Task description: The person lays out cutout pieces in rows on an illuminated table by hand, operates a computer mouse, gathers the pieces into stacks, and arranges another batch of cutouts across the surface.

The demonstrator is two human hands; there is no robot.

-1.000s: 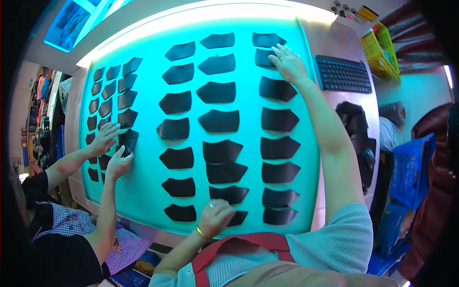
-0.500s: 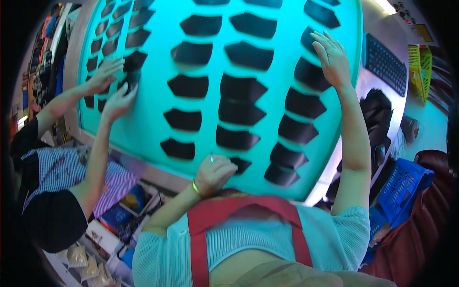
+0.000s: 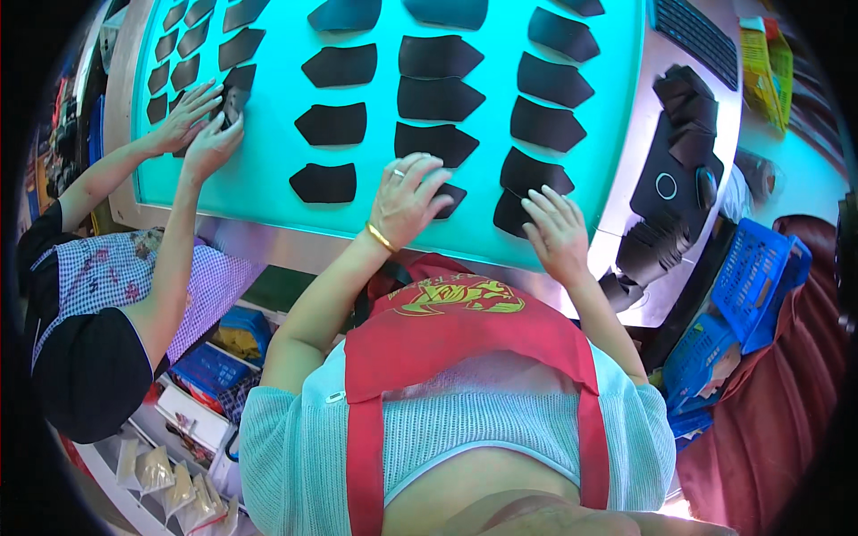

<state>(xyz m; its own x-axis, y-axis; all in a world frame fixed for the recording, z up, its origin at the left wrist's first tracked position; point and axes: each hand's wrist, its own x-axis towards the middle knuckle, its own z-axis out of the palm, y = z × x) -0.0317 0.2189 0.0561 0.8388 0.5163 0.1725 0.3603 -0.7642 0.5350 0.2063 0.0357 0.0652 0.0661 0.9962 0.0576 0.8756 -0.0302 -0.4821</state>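
Observation:
Dark pointed flat pieces, perhaps leather, lie in columns on the glowing turquoise tabletop. My left hand rests at the near edge, its slightly bent fingers over the nearest piece of the middle column, partly hiding it. To its right, my right hand lies with fingers stretched out on the nearest piece of the right column. That piece tucks against another dark piece just beyond it. Neither hand lifts anything.
At the left, a co-worker's hands handle dark pieces in the left columns. On the right ledge sit stacked dark pieces, a black mouse and a keyboard. Blue baskets stand at the right, beside dark red material.
My right hand has come back from the far part of the right column to its near end. My left hand stays by the same near piece. The view has shifted.

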